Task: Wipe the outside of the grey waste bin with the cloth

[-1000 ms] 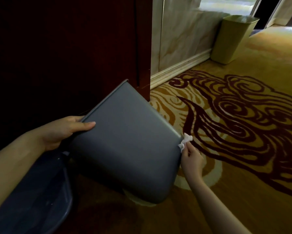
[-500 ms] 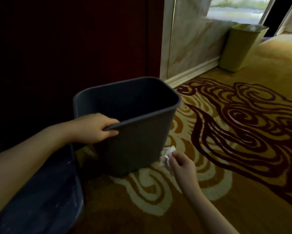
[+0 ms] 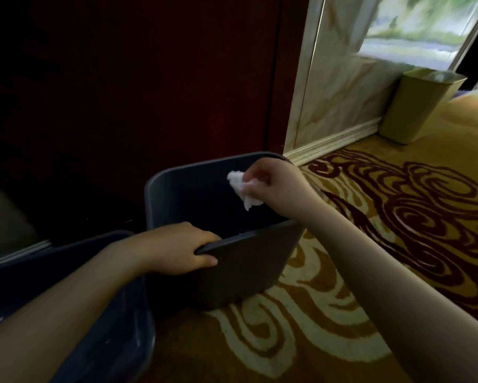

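The grey waste bin (image 3: 248,269) stands upright on the patterned carpet in the middle of the view, its mouth facing up. My left hand (image 3: 182,248) grips the near rim, fingers inside and thumb on the outer wall. My right hand (image 3: 273,183) hovers over the bin's open mouth near the far right corner, pinching a small crumpled white cloth (image 3: 242,189) that hangs down above the dark inside. The bin's bottom is hidden in shadow.
A dark blue bin (image 3: 99,327) sits at my lower left, touching the grey one. A dark red wooden panel (image 3: 149,92) rises just behind. An olive-yellow bin (image 3: 414,106) stands by the marble wall (image 3: 340,87) at the far right. Carpet (image 3: 398,230) spreads to the right.
The bin went from tilted on its side to upright. My right hand rose with the cloth from the bin's lower right corner to above its mouth. My left hand shifted along the near rim.
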The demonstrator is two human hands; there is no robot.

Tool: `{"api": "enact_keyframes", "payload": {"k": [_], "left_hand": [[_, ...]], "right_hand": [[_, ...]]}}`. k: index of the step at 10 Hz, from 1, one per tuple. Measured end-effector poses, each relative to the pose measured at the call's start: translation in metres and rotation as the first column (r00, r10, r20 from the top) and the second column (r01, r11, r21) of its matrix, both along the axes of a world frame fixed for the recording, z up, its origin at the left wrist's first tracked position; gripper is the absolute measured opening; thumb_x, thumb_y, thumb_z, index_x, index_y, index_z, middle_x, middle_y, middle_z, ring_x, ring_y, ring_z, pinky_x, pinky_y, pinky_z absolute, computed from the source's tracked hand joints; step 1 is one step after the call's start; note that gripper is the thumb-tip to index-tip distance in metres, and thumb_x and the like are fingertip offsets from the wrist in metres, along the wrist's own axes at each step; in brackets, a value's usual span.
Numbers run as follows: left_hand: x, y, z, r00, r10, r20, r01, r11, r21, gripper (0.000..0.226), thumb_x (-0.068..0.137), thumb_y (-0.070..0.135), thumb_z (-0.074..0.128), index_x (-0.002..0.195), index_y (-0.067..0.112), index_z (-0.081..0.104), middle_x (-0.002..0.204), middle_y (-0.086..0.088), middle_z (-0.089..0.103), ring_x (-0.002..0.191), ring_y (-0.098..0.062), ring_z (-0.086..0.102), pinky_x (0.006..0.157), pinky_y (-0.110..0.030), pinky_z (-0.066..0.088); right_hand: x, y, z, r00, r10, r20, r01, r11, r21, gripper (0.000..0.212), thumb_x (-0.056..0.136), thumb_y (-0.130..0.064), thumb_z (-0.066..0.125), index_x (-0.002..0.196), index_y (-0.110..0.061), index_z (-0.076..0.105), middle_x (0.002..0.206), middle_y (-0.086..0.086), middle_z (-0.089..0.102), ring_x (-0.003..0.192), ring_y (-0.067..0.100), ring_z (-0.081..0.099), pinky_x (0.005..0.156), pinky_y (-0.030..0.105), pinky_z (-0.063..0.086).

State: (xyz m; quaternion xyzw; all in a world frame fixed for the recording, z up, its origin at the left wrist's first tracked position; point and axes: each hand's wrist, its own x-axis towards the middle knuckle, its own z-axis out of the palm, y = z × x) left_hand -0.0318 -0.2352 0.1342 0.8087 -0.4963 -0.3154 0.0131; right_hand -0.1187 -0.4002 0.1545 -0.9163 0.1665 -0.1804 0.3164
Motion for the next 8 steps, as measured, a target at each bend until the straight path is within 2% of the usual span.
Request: {"api": "enact_keyframes", "payload": {"k": [1,2,3,4,5,6,7,8], "left_hand": [[0.003,0.004,0.004,1.0,0.02,-0.008,-0.02,1.0,-0.017,0.042,0.089,0.042,0.05,0.129,0.035,0.046,0.12,0.01,0.06,0.102,-0.002,0.058,0.093,-0.031,0.049],[0.011,0.012,0.011,0.991,0.116,-0.06,-0.122,0.985,-0.12,0.037,0.086,0.047,0.051,0.123,0.041,0.05,0.119,0.012,0.06,0.1,0.0,0.057,0.088,-0.03,0.052],[0.027,0.016,0.01,0.96,0.261,0.106,-0.215,0.923,-0.32,0.031,0.089,0.041,0.049,0.119,0.035,0.056,0.118,0.009,0.063,0.097,-0.003,0.056,0.082,-0.024,0.048],[0.037,0.012,0.001,0.923,0.304,0.237,-0.221,0.921,-0.321,0.037,0.091,0.039,0.047,0.127,0.029,0.051,0.124,0.003,0.061,0.108,-0.013,0.056,0.09,-0.029,0.045],[0.037,-0.002,-0.004,0.935,0.165,0.315,-0.126,0.982,-0.139,0.043,0.091,0.039,0.045,0.132,0.025,0.045,0.133,-0.001,0.055,0.121,-0.021,0.048,0.103,-0.036,0.032],[0.032,-0.014,0.003,0.967,0.112,0.229,-0.121,0.992,0.026,0.045,0.092,0.037,0.043,0.134,0.023,0.041,0.137,-0.006,0.049,0.124,-0.025,0.044,0.106,-0.043,0.031],[0.029,-0.021,0.029,0.982,0.132,0.135,-0.15,0.979,0.14,0.057,0.092,0.036,0.043,0.143,0.025,0.021,0.152,-0.008,0.026,0.138,-0.028,0.024,0.112,-0.045,0.022],[0.025,-0.022,0.076,0.977,0.213,-0.009,-0.208,0.96,0.185,0.065,0.092,0.036,0.044,0.146,0.027,0.008,0.156,-0.009,0.011,0.142,-0.03,0.012,0.113,-0.046,0.02]], "right_hand": [[0.04,-0.004,-0.017,0.957,0.028,-0.289,-0.068,0.989,-0.13,0.026,0.08,-0.014,0.067,0.106,-0.013,0.064,0.109,0.008,0.065,0.094,0.018,0.062,0.076,0.03,0.054],[0.06,-0.003,-0.038,0.872,0.115,-0.476,-0.223,0.959,-0.176,0.029,0.084,-0.013,0.062,0.114,-0.011,0.062,0.117,0.01,0.063,0.103,0.021,0.06,0.083,0.03,0.051],[0.072,-0.007,-0.053,0.815,0.146,-0.561,-0.281,0.946,-0.162,0.034,0.088,-0.016,0.059,0.122,-0.013,0.057,0.121,0.009,0.06,0.106,0.024,0.058,0.084,0.031,0.048],[0.078,-0.012,-0.06,0.802,0.135,-0.582,-0.259,0.957,-0.134,0.042,0.088,-0.021,0.059,0.128,-0.012,0.049,0.124,0.011,0.058,0.111,0.026,0.055,0.087,0.032,0.043],[0.074,-0.012,-0.054,0.727,0.08,-0.682,-0.257,0.953,-0.163,0.049,0.089,-0.031,0.056,0.132,-0.012,0.043,0.127,0.014,0.055,0.115,0.031,0.052,0.093,0.036,0.039],[0.065,-0.006,-0.037,0.605,0.056,-0.794,-0.265,0.955,-0.134,0.055,0.09,-0.041,0.05,0.134,-0.012,0.036,0.132,0.016,0.049,0.119,0.036,0.046,0.098,0.04,0.037],[0.053,0.001,-0.005,0.515,0.042,-0.856,-0.212,0.974,-0.08,0.06,0.089,-0.047,0.045,0.137,-0.015,0.029,0.136,0.016,0.041,0.123,0.039,0.037,0.101,0.047,0.035],[0.044,0.004,0.042,0.463,0.079,-0.883,-0.165,0.986,0.002,0.069,0.088,-0.054,0.044,0.143,-0.019,0.02,0.143,0.014,0.032,0.129,0.04,0.029,0.102,0.048,0.032]]}}
